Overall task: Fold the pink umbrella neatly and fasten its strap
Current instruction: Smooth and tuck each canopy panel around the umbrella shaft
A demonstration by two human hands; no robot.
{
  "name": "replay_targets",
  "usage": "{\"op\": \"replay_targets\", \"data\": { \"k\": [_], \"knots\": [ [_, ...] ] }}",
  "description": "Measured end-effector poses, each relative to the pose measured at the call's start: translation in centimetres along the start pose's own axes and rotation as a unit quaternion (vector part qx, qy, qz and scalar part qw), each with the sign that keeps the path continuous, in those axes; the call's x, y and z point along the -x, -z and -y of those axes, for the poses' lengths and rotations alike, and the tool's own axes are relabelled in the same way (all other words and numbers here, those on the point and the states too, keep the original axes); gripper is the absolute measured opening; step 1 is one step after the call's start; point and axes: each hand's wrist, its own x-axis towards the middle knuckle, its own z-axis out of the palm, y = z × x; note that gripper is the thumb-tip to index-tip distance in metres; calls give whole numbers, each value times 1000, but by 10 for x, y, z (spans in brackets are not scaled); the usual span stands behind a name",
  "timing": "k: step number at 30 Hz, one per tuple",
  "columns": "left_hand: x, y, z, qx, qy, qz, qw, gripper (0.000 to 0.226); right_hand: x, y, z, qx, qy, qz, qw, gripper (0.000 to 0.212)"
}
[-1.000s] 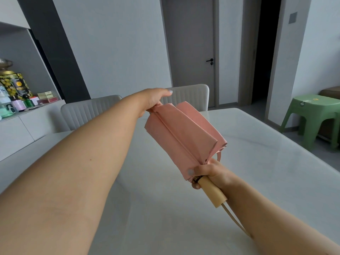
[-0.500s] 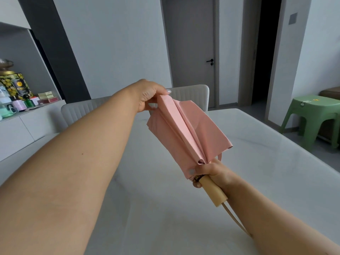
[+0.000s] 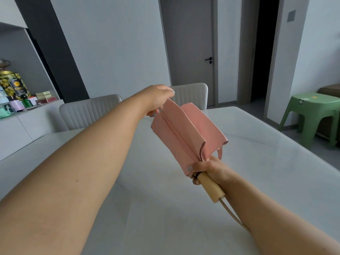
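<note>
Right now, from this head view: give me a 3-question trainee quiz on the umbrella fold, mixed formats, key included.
1. True or false: the pink umbrella lies flat on the table.
2. Which hand grips the wooden handle? A) left hand B) right hand C) neither
3. Fill in: the left hand pinches the canopy's far ___.

Key
1. False: both hands hold it above the table.
2. B.
3. Edge; the pink strap hangs loose, not yet fastened.

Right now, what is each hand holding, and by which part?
Both hold the pink umbrella. The right hand grips it where the canopy meets the wooden handle; the left hand pinches the far edge of a canopy fold.
</note>
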Motion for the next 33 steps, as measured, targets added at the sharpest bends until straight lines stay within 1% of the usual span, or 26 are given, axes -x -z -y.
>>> {"op": "replay_targets", "data": {
  "k": [1, 3, 6, 9, 10, 11, 12, 13, 15, 16, 17, 19, 21, 22, 24, 25, 26, 27, 29, 30, 32, 33],
  "knots": [
    [1, -4, -1, -7, 5, 11, 1000, 24, 0, 0, 0, 1, 0, -5, 1000, 37],
    [-1, -9, 2, -1, 15, 8, 1000, 25, 0, 0, -1, -1, -2, -12, 1000, 38],
    [-5, -14, 13, 69, 28, -28, 997, 19, 2, -2, -3, -9, -4, -16, 1000, 37],
    [-8, -18, 23, 110, 22, -56, 992, 21, 3, -1, -2, -31, 3, -17, 999, 38],
    [-8, -19, 26, 123, 19, -63, 990, 15, 2, -1, -1, -37, 5, -17, 999, 41],
    [-8, -19, 28, 138, 17, -72, 988, 6, 2, -1, 0, -40, 6, -15, 999, 48],
    [-8, -20, 31, 155, 18, -82, 984, 6, 0, -1, 1, -45, 6, -12, 999, 63],
    [-9, -20, 35, 175, 19, -86, 981, 14, -2, -1, -1, -53, 7, -13, 998, 81],
    [-7, -22, 42, 219, 10, -76, 973, 21, -4, 0, -4, -75, 5, -32, 997, 114],
    [-6, -22, 44, 235, 5, -67, 970, 24, -4, 1, -5, -93, 1, -42, 995, 123],
    [-6, -23, 47, 253, 1, -56, 966, 28, -3, 2, -6, -115, -6, -48, 992, 126],
    [-4, -24, 48, 277, -6, -33, 960, 36, 0, 4, -6, -151, -11, -59, 987, 117],
    [-5, -26, 49, 295, -12, -27, 955, 43, 2, 3, -3, -153, 6, -55, 987, 103],
    [-3, -27, 49, 302, -13, -26, 953, 47, 2, 2, -2, -146, 15, -50, 988, 92],
    [1, -30, 51, 305, -15, -32, 952, 49, 6, -1, 0, -129, 25, -47, 990, 57],
    [2, -32, 51, 305, -14, -40, 951, 48, 7, -2, 0, -121, 28, -49, 991, 43],
    [2, -33, 50, 304, -9, -52, 951, 44, 7, -2, -1, -113, 34, -50, 992, 35],
    [2, -34, 47, 298, 1, -74, 952, 36, 8, -2, -1, -102, 45, -49, 993, 31],
    [-4, -36, 41, 269, 37, -141, 952, 16, 7, -3, 0, -76, 63, -50, 994, 29],
    [-5, -36, 36, 254, 53, -158, 953, 19, 6, -4, 0, -64, 67, -51, 994, 30],
    [-7, -40, 27, 212, 103, -163, 958, 57, 4, -5, 1, -48, 70, -55, 995, 32],
    [-9, -43, 26, 178, 117, -175, 961, 65, 4, -5, 0, -43, 71, -56, 995, 33]
  ]
}}
